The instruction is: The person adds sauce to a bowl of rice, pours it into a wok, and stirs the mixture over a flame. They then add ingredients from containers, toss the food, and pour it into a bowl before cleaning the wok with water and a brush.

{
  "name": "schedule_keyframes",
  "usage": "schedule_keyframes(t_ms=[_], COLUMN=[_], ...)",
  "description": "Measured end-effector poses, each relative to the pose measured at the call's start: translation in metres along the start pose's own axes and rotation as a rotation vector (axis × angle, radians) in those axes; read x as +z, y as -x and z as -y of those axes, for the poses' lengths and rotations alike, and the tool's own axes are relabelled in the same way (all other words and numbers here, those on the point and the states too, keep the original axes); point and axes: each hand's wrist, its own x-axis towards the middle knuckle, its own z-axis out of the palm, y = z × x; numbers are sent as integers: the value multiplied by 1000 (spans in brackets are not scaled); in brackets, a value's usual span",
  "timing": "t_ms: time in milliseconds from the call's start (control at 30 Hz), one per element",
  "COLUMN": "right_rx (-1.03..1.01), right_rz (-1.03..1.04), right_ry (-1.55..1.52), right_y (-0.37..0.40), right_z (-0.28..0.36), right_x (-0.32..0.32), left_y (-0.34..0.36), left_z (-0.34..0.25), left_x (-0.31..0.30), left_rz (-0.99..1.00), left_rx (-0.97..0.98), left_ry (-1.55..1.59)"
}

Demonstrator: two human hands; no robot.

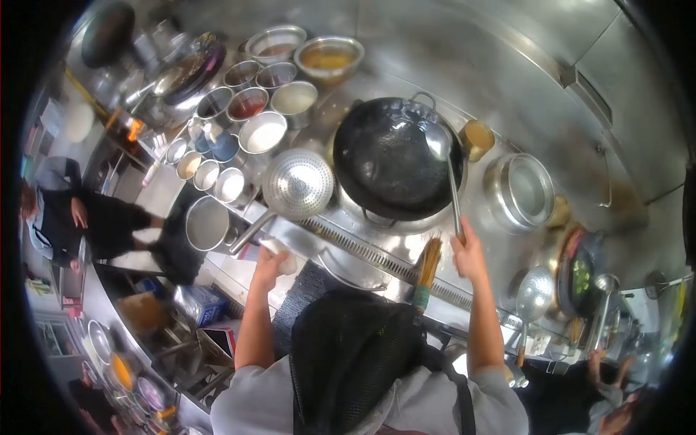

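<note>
My right hand (468, 255) is closed round the handle of a long ladle (438, 141). The ladle's bowl is at the right inner side of a black wok (384, 159), which has a shiny wet bottom and sits on the burner. A folded white cloth (287, 259) is in my closed left hand (267, 270), below and left of the wok. Near that hand, a perforated strainer (298, 183) lies with its handle pointing toward me.
Several metal seasoning pots, one with red liquid (247, 105), stand left of the wok. A bamboo brush (428, 272) rests at the stove's front edge. Stacked metal bowls (528, 190) stand to the right. A co-worker (61, 210) is at the left; others are at the lower right.
</note>
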Motion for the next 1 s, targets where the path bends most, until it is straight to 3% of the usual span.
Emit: schedule_keyframes(t_ms=[33, 67, 167, 233, 267, 333, 433, 633, 800, 867, 900, 967, 1000], right_rx=[36, 32, 282, 400, 399, 554, 373, 193, 58, -105, -108, -528, -538], right_rz=[2, 3, 80, 113, 109, 421, 306, 299, 256, 235, 247, -129, -187], right_ry=[32, 47, -295, -645, -633, -1457, -1303, -1061, -805, -494, -495, 352, 290], right_y=[21, 42, 92, 80, 62, 19, 0, -83, -168, -222, -250, -291, -285], right_z=[1, 5, 33, 35, 21, -2, 42, 140, 227, 229, 221, 200, 197], right_x=[-3, 0, 20, 24, 31, 42, 85, 90, 126, 148, 159, 175, 178], left_y=[-4, -12, -36, -33, -42, -59, -73, -75, -52, -56, -57, -54, -53], left_z=[6, 17, 46, 29, 33, 39, 49, 62, 43, 38, 40, 44, 44], left_x=[-11, -20, -29, -13, -8, 2, 7, 14, 23, 24, 24, 26, 26], left_rz=[-1, -58, -130, -12, 5, 59, -55, -191, -207, -216, -221, -236, -263], left_rx=[0, 101, 223, 267, 317, 400, 520, 676, 670, 654, 661, 654, 671], left_ry=[12, -183, -472, -573, -568, -562, -654, -755, -841, -845, -839, -833, -822])
